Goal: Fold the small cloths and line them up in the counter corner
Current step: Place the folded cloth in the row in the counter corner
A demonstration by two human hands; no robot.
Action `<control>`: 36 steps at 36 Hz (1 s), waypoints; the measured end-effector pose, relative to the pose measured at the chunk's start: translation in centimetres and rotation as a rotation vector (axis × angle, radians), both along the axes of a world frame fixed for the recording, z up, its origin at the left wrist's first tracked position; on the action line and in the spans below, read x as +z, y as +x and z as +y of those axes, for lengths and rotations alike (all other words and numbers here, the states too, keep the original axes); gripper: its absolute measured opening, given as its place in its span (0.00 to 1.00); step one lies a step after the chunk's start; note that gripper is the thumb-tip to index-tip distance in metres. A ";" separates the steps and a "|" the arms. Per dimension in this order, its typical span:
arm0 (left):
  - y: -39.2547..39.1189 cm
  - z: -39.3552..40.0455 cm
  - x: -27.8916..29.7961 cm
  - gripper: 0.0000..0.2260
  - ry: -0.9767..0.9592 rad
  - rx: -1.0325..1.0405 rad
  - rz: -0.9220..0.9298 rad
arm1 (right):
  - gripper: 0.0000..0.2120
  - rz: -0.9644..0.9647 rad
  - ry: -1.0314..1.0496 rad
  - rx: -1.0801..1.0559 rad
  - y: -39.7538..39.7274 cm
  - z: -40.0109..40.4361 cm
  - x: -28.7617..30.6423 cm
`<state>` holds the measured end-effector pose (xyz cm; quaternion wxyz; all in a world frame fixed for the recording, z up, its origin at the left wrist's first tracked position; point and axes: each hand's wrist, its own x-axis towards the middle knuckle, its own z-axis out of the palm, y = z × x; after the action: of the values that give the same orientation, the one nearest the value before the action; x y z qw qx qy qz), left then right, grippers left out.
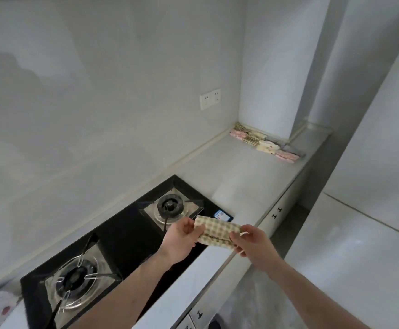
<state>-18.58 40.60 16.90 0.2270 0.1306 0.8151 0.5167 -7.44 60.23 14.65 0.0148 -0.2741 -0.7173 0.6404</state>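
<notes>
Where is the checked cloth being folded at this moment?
In the head view, the checked cloth is held in the air between the left hand and right hand, low centre, above the stove's right front edge.

The scene is lit softly and evenly, in a cool grey-white cast, and no lamp is seen. Faint, diffuse shadows are thrown on the wall (98, 91) at the left. Glare is caught on the metal burner rings (75, 279) and a pale sheen on the bench (229, 176). Straight edges are bowed by the wide lens toward the borders. Fine detail is smeared throughout, most at the lower left corner.
</notes>
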 end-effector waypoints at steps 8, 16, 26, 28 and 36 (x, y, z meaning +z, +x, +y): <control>-7.0 8.1 -1.4 0.11 -0.063 -0.080 -0.001 | 0.11 -0.068 0.050 -0.088 -5.3 6.7 -1.1; -13.2 13.8 -1.4 0.07 -0.103 -0.113 0.039 | 0.07 -0.104 0.022 -0.143 -10.1 11.9 -1.0; -17.6 18.8 -1.4 0.06 -0.122 -0.065 0.105 | 0.06 -0.186 0.061 -0.075 -15.4 16.7 -2.1; -18.7 19.3 -1.8 0.06 -0.121 -0.027 0.095 | 0.06 -0.185 0.065 -0.048 -17.1 17.5 -2.4; -22.7 22.2 -3.3 0.02 -0.171 0.088 0.039 | 0.05 -0.192 -0.042 0.028 -24.1 21.8 -4.6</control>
<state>-41.29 62.85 13.59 0.1985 0.0850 0.8655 0.4520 -31.58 82.05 10.08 -0.0687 -0.3245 -0.7056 0.6262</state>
